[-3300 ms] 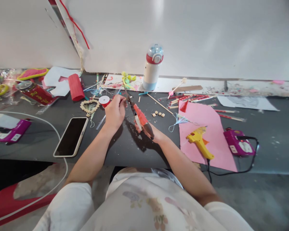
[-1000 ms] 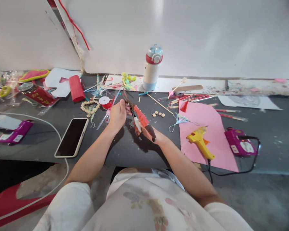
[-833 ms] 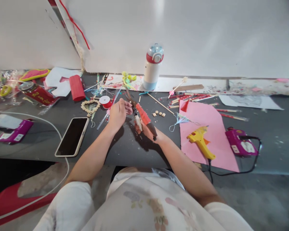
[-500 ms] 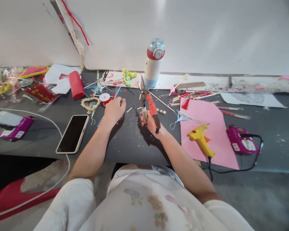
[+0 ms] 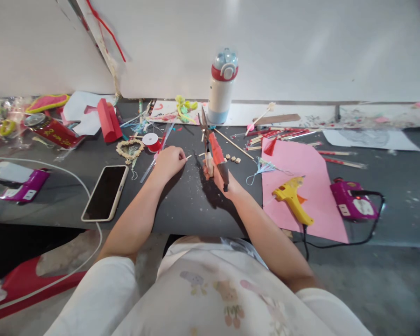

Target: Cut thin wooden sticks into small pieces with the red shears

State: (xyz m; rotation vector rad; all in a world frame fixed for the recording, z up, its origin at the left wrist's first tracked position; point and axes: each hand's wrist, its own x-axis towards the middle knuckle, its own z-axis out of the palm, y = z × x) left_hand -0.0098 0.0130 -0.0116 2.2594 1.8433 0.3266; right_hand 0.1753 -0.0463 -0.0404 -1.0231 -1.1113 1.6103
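My left hand is closed in a pinch low over the grey table, with a short pale stick at its fingertips. My right hand grips a pair of pliers by the red-orange handles, palm turned up. The jaws point away from me and stand apart, with nothing visible between them. Just right of the pliers lie several small wooden pieces. A spool of red ribbon is beside my left hand, and a heart-shaped beaded ring lies further left.
A bottle stands behind the pliers. To the right, a yellow glue gun rests on pink paper, its cord near a purple power box. A phone and a red can lie left. Long thin sticks lie behind.
My left hand has moved slightly right and down and pinched the short stick that lay on the table. The pliers remain in my right hand, shifted a little left.
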